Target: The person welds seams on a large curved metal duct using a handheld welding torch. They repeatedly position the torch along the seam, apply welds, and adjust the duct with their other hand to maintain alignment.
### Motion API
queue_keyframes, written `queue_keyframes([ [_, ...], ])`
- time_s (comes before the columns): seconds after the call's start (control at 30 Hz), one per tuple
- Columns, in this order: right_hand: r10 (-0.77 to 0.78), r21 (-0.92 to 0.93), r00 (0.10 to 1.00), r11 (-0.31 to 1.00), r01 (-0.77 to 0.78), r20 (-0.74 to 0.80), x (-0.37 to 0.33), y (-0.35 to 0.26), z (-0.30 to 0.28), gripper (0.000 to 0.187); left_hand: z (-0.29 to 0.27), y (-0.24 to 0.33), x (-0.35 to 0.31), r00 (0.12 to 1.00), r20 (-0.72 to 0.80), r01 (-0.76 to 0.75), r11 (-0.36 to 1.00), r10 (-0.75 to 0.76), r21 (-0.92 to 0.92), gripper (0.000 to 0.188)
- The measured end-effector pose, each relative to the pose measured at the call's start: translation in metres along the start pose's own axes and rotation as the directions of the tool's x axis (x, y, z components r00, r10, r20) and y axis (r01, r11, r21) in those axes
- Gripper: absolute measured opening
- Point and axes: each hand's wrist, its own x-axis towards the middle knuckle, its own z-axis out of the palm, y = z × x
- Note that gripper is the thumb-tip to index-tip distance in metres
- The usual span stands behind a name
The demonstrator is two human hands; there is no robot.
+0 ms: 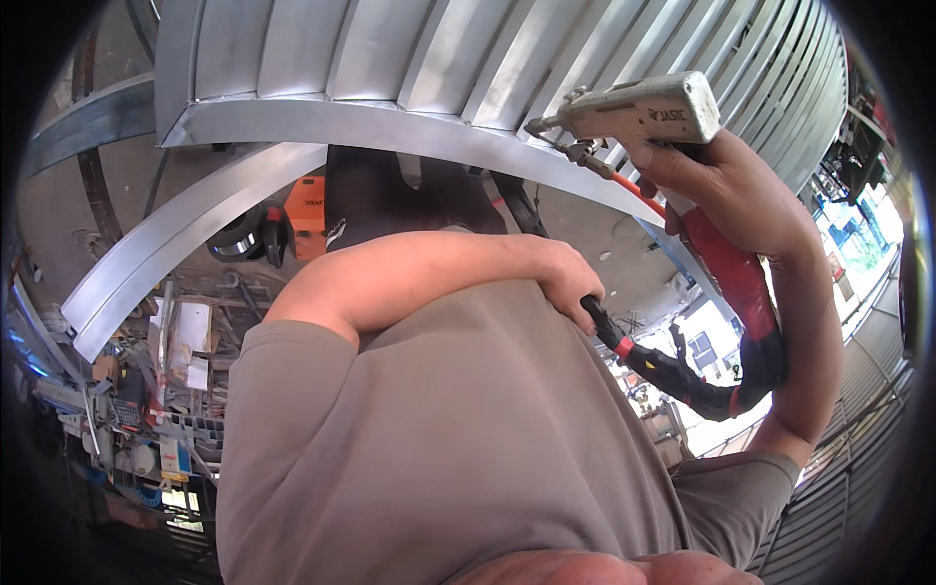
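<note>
My right hand (726, 180) is raised and closed around a hand-held welding gun (648, 107) with a cream body and a red grip (731, 273). The gun's metal nozzle points left, close to the curved rim of a large ribbed sheet-metal structure (409, 132). An orange hose runs beside the grip. My left arm crosses my grey-brown shirt, and my left hand (565, 278) grips the black cable (673, 375) that loops down from the gun's handle.
A curved grey metal strip (175, 253) arcs at the left below the structure. An orange machine box (307, 210) sits beneath it. A cluttered bench with tools and boxes (166, 390) is at the lower left. Corrugated panels (848, 487) stand at the lower right.
</note>
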Motion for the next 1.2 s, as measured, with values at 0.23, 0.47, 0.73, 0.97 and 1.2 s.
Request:
queue_keyframes([
  [0.23,0.061,-0.050,0.996,0.997,-0.058,0.068,0.020,-0.011,0.003,0.043,-0.004,-0.005,-0.008,0.999,-0.011,-0.036,0.999,0.036,0.004,0.058],
  [0.47,0.114,-0.071,0.992,0.991,-0.110,0.056,0.024,-0.019,0.004,0.045,-0.006,-0.007,-0.008,0.998,-0.012,-0.062,0.998,0.062,-0.008,0.058],
  [0.73,0.102,-0.127,0.994,0.987,-0.098,0.030,0.027,-0.022,0.009,0.048,-0.006,-0.007,-0.008,0.997,-0.020,-0.069,0.998,0.069,-0.015,0.058],
  [0.97,0.061,-0.140,0.997,0.989,-0.054,0.045,0.028,-0.027,0.009,0.049,-0.004,-0.006,-0.009,0.996,-0.040,-0.080,0.997,0.080,-0.006,0.057],
  [1.2,0.057,-0.267,0.997,0.963,-0.041,0.050,0.037,-0.025,0.006,0.052,-0.005,-0.002,-0.014,0.996,-0.048,-0.081,0.997,0.080,-0.017,0.057],
])
